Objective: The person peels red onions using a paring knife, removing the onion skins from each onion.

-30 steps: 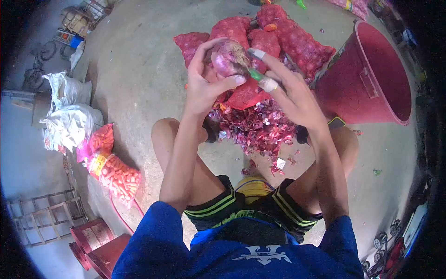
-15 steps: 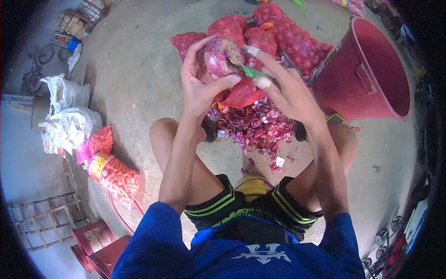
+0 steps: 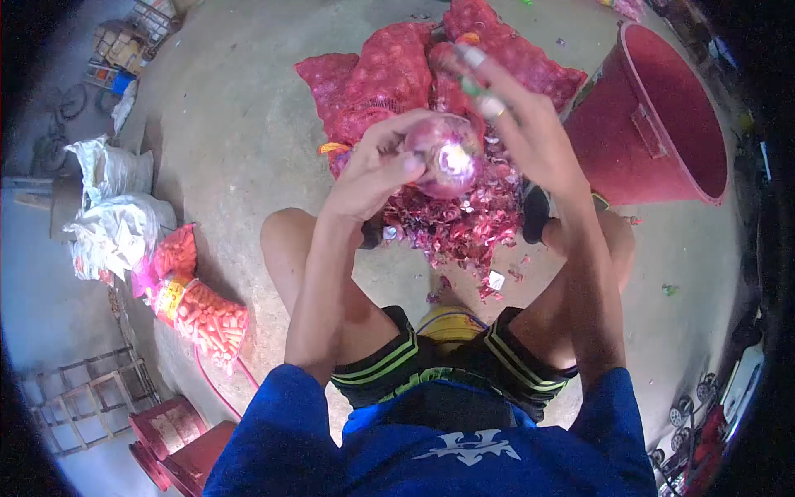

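My left hand (image 3: 381,166) grips a purple-red onion (image 3: 451,159) above a heap of loose skins (image 3: 464,224). A bright cut spot shows on the onion's end. To the right and a little above it, my right hand (image 3: 522,124) is shut on a green-handled knife (image 3: 472,86), its outline blurred by motion. White tape wraps fingertips of my right hand. Behind both hands lie red mesh sacks of onions (image 3: 385,70).
A large red tub (image 3: 613,124) stands at the right. On the left are white sacks (image 3: 124,224) and a clear bag of carrots (image 3: 207,319). Red containers (image 3: 170,427) lie at lower left; a yellow seat (image 3: 450,325) shows between my legs.
The onion has moved down and right in my left hand and turned, its root tuft gone from view and a pale cut end showing. My right hand has lifted away with the knife.
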